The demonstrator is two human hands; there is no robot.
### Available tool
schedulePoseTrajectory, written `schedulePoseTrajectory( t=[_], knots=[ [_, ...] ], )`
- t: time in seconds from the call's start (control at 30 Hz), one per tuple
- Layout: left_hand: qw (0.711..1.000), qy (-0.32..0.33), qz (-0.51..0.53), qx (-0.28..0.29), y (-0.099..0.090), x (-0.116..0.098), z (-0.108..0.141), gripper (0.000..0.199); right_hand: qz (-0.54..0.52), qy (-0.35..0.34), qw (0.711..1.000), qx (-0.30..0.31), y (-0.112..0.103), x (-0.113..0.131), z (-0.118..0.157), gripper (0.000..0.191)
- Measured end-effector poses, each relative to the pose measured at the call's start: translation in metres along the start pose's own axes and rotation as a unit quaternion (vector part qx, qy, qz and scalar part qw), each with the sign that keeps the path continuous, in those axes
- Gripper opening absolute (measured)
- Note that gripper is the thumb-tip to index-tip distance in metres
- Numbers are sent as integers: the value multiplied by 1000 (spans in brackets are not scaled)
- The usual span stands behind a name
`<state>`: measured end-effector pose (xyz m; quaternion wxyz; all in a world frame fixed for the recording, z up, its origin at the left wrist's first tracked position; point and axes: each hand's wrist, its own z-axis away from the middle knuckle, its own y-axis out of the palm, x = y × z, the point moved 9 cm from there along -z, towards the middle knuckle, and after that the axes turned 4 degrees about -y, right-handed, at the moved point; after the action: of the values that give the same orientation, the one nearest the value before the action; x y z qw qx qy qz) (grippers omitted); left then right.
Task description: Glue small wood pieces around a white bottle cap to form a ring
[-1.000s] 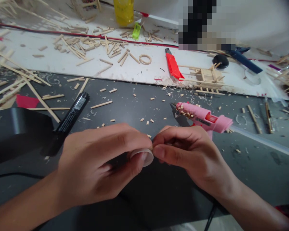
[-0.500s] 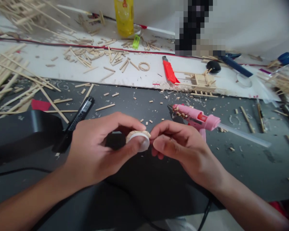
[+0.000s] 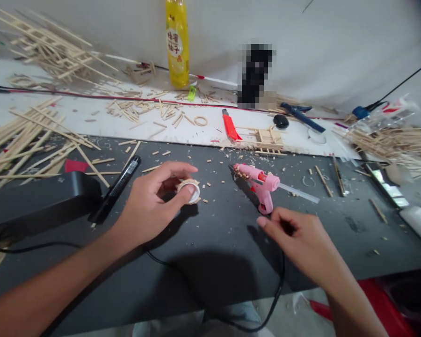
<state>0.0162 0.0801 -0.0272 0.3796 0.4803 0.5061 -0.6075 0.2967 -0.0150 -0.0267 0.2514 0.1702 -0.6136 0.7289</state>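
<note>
A person's left hand (image 3: 150,201) grips a small, round white disc (image 3: 196,193) edged with pale wooden pieces, the thumb pressed on its face and the fingers curved behind it, above a dark grey tabletop (image 3: 210,222). The right hand (image 3: 301,238), its fingers curled and thumb extended, hovers at the lower end of the handle of a pink plastic glue gun (image 3: 263,187); whether it touches the handle or pinches anything cannot be told from this angle. The glue gun rests on the tabletop, to the right of the disc, nozzle pointing left, with a translucent glue stick (image 3: 298,192) protruding from its rear. Tiny cut bits of wood lie scattered between the disc and the gun. Beyond the left hand, a thick black marker (image 3: 117,187) leans across the corner of a black box-shaped object (image 3: 70,192). On a white board (image 3: 182,133) behind are a red-handled utility knife (image 3: 230,127), a thin wooden ring (image 3: 200,121) and a small, slatted wooden structure (image 3: 271,135), with a tall yellow bottle (image 3: 177,51) standing farther back.
</note>
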Motion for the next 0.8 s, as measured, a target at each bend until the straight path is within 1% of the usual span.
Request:
schedulePoseTrajectory(
  t=[0.03, 0.07, 0.1, 0.13, 0.17, 0.27, 0.33, 0.4, 0.47, 0.53, 0.6, 0.7, 0.8],
  knots=[
    [1000, -7, 4, 8, 2, 2, 0, 26, 3, 26, 998, -62, -9, -16, -1, 49],
    [1000, -14, 8, 17, 5, 4, 0, 27, -5, 37, 993, -110, -15, -26, -2, 43],
    [999, -21, 12, 28, 8, 6, 0, 28, -17, 34, 990, -134, -17, -31, -6, 38],
    [999, -30, 20, 38, 11, 7, 1, 30, -32, 21, 990, -138, -16, -32, -13, 39],
    [998, -39, 30, 48, 14, 9, 1, 31, -46, 5, 991, -128, -13, -28, -21, 39],
    [994, -60, 65, 68, 21, 12, 3, 29, -68, -31, 994, -85, -4, -10, -48, 27],
    [991, -66, 81, 80, 24, 14, 4, 28, -79, -38, 993, -79, -3, 0, -63, 27],
    [989, -73, 95, 90, 27, 16, 5, 29, -92, -39, 992, -83, -2, 5, -74, 26],
    [986, -81, 109, 95, 28, 19, 4, 31, -115, -34, 988, -93, -1, 5, -76, 23],
    [984, -87, 122, 97, 29, 21, 3, 31, -151, -21, 983, -100, 1, 2, -71, 19],
    [983, -89, 129, 95, 28, 22, 2, 31, -198, -1, 975, -102, 3, -3, -65, 21],
    [983, -100, 138, 74, 25, 23, 0, 31, -274, 19, 957, -92, 9, -4, -63, 25],
    [981, -111, 149, 55, 22, 25, 0, 34, -344, 12, 936, -74, 20, 3, -71, 28]
  ],
)
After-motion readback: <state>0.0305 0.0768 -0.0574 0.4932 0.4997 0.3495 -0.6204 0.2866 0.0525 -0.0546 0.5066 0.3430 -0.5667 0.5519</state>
